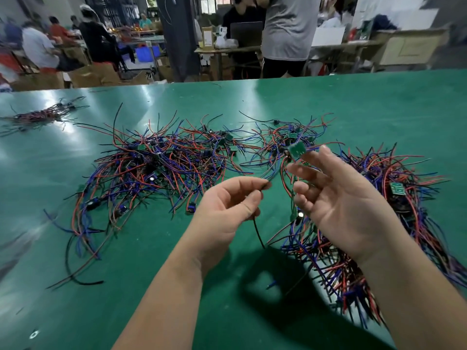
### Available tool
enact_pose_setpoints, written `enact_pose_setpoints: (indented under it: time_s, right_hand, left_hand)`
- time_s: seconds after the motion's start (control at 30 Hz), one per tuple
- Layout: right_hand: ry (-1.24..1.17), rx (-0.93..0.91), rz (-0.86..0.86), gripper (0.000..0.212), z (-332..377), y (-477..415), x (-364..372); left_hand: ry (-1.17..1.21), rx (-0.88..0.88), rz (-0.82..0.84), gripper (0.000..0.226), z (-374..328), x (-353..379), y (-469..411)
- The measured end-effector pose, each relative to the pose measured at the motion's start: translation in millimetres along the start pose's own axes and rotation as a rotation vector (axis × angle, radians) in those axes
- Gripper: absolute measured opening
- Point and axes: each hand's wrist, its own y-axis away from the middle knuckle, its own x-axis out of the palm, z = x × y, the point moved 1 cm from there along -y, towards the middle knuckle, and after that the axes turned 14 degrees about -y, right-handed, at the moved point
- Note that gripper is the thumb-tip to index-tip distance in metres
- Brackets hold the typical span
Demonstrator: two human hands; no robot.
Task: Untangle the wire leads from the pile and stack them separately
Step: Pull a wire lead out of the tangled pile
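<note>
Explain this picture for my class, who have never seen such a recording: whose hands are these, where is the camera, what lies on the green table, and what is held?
No machine here: a person's two bare hands, filmed by one camera worn on the head, looking forward and down. On the shiny green table lie a big tangled pile of red, blue and black wire leads, another pile at the right, and a small tidier bundle far left. The right hand holds up a small green circuit board with wires trailing from it. The left hand has a thin black wire in its grip, pinched at the fingertips.
</note>
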Motion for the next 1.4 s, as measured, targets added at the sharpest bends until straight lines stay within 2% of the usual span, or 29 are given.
enact_pose_setpoints:
  time_s: [0.07,0.13,0.2,0.23,0.37,0.4,0.47,0.53,0.6,0.7,0.77,0.87,0.97,1.17,1.3,1.4]
  right_hand:
    - [0.068,-0.004,-0.002,0.030,-2,0,0]
    - [0.125,0.000,0.001,0.026,-3,-1,-2]
    - [0.165,0.041,0.026,0.022,-3,-1,-4]
    - [0.180,0.071,0.038,0.023,-3,-1,-5]
    - [0.248,0.066,0.043,0.026,-5,-1,-7]
    - [0.250,0.056,0.049,0.026,-5,0,-7]
    - [0.202,0.070,0.082,0.025,-5,1,-6]
    - [0.116,0.107,0.114,0.022,-6,3,-4]
    - [0.054,0.127,0.128,0.014,-9,4,-2]
    - [0.049,0.144,0.151,0.018,-13,6,2]
    - [0.095,0.162,0.154,0.022,-14,6,2]
    - [0.146,0.200,0.130,0.019,-14,5,-1]
    - [0.193,0.199,0.105,0.023,-13,4,-5]
    - [0.515,0.020,0.103,0.023,-15,5,-6]
    - [0.444,-0.080,0.032,0.017,-3,3,-8]
    - [0.165,-0.133,-0.028,0.015,14,-1,-11]
  left_hand:
    - [-0.164,0.038,0.077,0.016,1,1,2]
    - [-0.183,0.012,0.175,0.016,0,3,5]
    - [-0.194,-0.039,0.181,0.012,1,6,6]
    - [-0.205,-0.075,0.119,0.010,2,7,4]
    - [-0.150,-0.269,-0.343,0.015,9,-6,-10]
    - [-0.065,-0.300,-0.397,0.020,8,-11,-12]
    - [0.155,-0.309,-0.400,0.027,7,-19,-14]
    - [0.284,-0.303,-0.320,0.022,3,-17,-11]
    - [0.280,-0.320,-0.190,0.017,2,-9,-7]
    - [0.155,-0.358,0.045,0.042,3,5,-2]
    - [0.081,-0.340,0.141,0.048,3,11,1]
    - [-0.002,-0.317,0.086,0.032,3,12,2]
    - [-0.020,-0.310,0.103,0.036,5,10,4]
    - [-0.037,-0.237,0.158,0.022,2,15,7]
    - [-0.064,-0.220,0.349,0.014,-3,8,12]
    - [-0.141,-0.288,0.606,0.015,-5,9,21]
